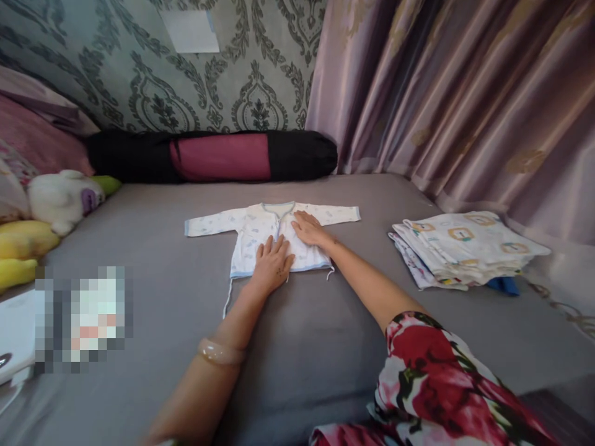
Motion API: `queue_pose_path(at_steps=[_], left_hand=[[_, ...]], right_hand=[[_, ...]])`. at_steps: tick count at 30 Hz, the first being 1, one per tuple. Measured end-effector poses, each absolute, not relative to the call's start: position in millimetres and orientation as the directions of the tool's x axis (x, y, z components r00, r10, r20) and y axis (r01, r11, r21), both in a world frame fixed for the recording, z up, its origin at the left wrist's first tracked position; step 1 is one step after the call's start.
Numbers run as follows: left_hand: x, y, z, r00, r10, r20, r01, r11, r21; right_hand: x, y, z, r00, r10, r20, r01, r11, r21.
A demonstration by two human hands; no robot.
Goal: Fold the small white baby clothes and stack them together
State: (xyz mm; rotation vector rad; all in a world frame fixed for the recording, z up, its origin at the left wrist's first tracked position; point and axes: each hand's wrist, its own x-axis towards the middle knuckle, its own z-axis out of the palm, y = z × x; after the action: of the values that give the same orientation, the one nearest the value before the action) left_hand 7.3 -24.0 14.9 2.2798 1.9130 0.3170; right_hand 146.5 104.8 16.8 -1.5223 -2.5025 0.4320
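A small white baby shirt (251,234) with pale blue trim and faint prints lies spread on the grey bed sheet (153,266), both sleeves stretched out sideways. Thin tie strings hang from its lower hem. My left hand (273,263) lies flat, fingers spread, on the lower middle of the shirt. Higher up and to the right, my right hand (309,228) rests flat on the chest near the neckline, its fingers extended. Neither hand holds anything. Part of the shirt front is hidden beneath my hands.
To the right sits a stack of folded cloths (465,244). A long black and maroon bolster (218,157) runs along the wall. Plush toys (58,198) lie at the left, near a white device (18,334) with a cable. Curtains (395,93) hang at the right.
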Motion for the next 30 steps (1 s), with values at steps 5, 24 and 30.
queue_pose_path(at_steps=[5,24,30], left_hand=[[1,-19,13,0.155,0.987,-0.054,0.95,-0.133,0.284],[2,-17,19,0.107,0.99,-0.087,0.941,-0.073,0.332],[3,-18,20,0.082,0.997,-0.008,0.936,-0.075,0.343]], right_hand=[[152,93,5,-0.535,0.843,0.059,0.808,0.531,-0.255],[181,6,17,-0.788,0.615,-0.034,0.586,0.73,-0.351],[183,30,39,-0.778,0.627,-0.032,0.517,0.611,-0.599]])
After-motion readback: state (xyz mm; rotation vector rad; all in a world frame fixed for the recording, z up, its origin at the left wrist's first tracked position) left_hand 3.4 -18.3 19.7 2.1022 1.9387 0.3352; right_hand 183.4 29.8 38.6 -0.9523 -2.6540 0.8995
